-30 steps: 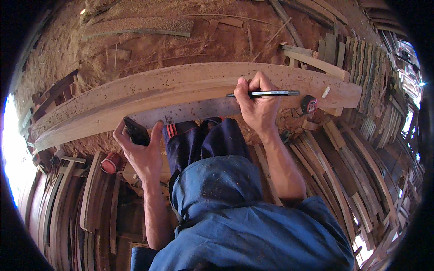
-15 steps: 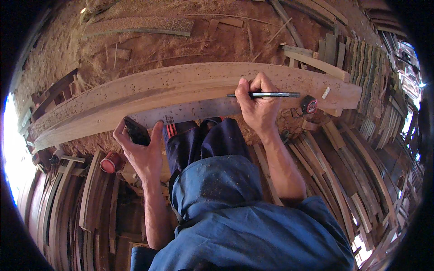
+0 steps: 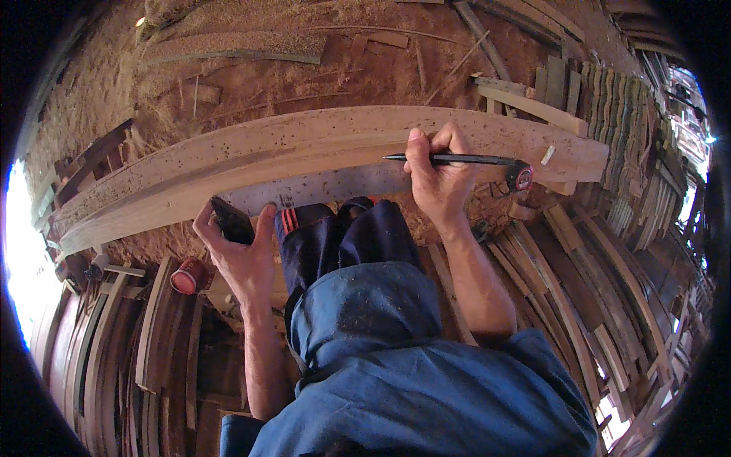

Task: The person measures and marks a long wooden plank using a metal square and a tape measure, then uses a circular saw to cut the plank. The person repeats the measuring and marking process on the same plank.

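A long, thick wooden beam [image 3: 335, 128], speckled with small dark holes, lies across in front of me. The metal blade of a square [image 3: 335, 185] rests along its near side. My left hand [image 3: 242, 255] grips the square's black stock [image 3: 232, 221] between thumb and fingers. My right hand [image 3: 442, 171] is closed around a dark, slim pencil [image 3: 472, 159], with its point leftward near the blade's far edge and the beam. Whether the point touches the wood I cannot tell. Just past the pencil's other end, a black and red tape measure [image 3: 521, 177] sits on the beam.
A red tin [image 3: 188, 276] stands among stacked timber at the left. Boards [image 3: 548, 297] are piled at the right, near me. Sawdust [image 3: 251, 76] and offcuts cover the ground beyond the beam. Short pieces of wood [image 3: 533, 107] lean by the beam's right end.
My right hand has shifted slightly right and turned the pencil, which looked bright and now looks dark. The left hand and the square have stayed in place.
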A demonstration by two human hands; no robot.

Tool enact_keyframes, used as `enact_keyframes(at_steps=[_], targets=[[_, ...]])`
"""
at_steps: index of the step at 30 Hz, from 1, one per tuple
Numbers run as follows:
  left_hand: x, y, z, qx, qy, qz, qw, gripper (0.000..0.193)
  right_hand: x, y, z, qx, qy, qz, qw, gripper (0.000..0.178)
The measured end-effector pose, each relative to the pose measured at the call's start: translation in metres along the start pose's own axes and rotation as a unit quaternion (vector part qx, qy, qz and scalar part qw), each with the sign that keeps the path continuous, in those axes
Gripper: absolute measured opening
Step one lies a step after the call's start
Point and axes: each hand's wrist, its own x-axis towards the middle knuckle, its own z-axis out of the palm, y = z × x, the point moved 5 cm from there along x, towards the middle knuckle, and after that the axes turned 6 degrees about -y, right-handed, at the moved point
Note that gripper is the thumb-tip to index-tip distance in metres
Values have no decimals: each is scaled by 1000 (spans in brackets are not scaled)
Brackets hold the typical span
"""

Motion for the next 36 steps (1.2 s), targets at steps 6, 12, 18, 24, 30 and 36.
enact_keyframes(at_steps=[6, 12, 18, 24, 30, 36], targets=[[0, 2, 1, -18, 2, 11, 1000, 83, -2, 5, -4, -76, -7, -46, 996, 39], [-1, 5, 1, -32, 0, 8, 999, 82, -9, 1, -6, -105, 17, -80, 991, 39], [0, 8, 1, -24, 0, 11, 1000, 81, -3, 5, -4, -105, -9, -67, 992, 39], [-1, 9, 1, -5, 1, 10, 1000, 82, -4, 5, -7, -67, 22, -23, 997, 38], [0, 1, 2, -33, -8, 0, 999, 83, -1, -1, -5, -53, 16, -28, 998, 37], [1, -1, 1, -15, -3, 2, 1000, 85, 0, -7, -5, -26, -5, 5, 1000, 36]])
